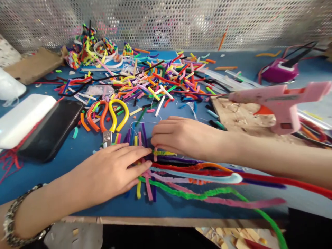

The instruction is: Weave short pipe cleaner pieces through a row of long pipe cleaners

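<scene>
Blue is shown by the desk (181, 209), crossed toward its near edge by a green stem (186, 195), a red stem (259, 175) and a light blue stem (220, 178). Scissors (107, 136) are handled in orange and yellow. Toward the far edge, scraps (154, 93) are mixed in red, yellow, purple, white and black. By the left edge, a bracelet (12, 216) is mottled dark and pale; toward the right edge, a pink glue gun (267, 98) is fitted with an orange trigger (264, 110).

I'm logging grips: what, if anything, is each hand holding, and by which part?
The left hand holds multicoloured fuzzy stems where they cross. The right hand is at a yellow-green fuzzy stem; whether it grips is hidden.
</scene>
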Tool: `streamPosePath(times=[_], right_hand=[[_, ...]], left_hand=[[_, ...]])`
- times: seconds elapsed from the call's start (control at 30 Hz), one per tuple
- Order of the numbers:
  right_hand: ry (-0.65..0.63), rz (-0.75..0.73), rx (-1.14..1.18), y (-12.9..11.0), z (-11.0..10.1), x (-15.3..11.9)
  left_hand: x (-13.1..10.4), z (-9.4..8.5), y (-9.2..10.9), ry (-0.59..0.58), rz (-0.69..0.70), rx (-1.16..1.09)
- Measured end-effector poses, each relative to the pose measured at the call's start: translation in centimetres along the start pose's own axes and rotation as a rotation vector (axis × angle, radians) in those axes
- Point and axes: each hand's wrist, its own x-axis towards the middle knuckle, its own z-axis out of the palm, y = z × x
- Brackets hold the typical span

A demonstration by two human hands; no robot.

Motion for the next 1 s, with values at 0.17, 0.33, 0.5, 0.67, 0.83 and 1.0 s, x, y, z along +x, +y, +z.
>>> streamPosePath(times=[0.17,0.33,0.5,0.67,0.83,1.0], right_hand=[[-0.016,-0.020,0.090,0.4,0.1,0.0],[-0.007,-0.009,0.170,0.6,0.2,0.0],[-0.056,0.071,0.318,0.4,-0.1,0.3],[-0.155,0.099,0.172,-0.4,-0.8,1.1],[-0.192,0.042,0.191,-0.4,-2.0,1.5],[0.002,0.181,0.184,0.4,-1.7,-2.2]], left_hand=[[-0.2,-0.1,0.1,-0.018,0.006,0.026],[-0.2,-0.1,0.3,-0.018,0.023,0.046],[-0.2,-0.1,0.3,-0.011,0.006,0.029],[-0.4,0.3,0.5,-0.001,0.009,0.082],[-0.5,0.5,0.5,-0.023,0.018,0.086],[-0.4,0.4,0.2,-0.067,0.017,0.040]])
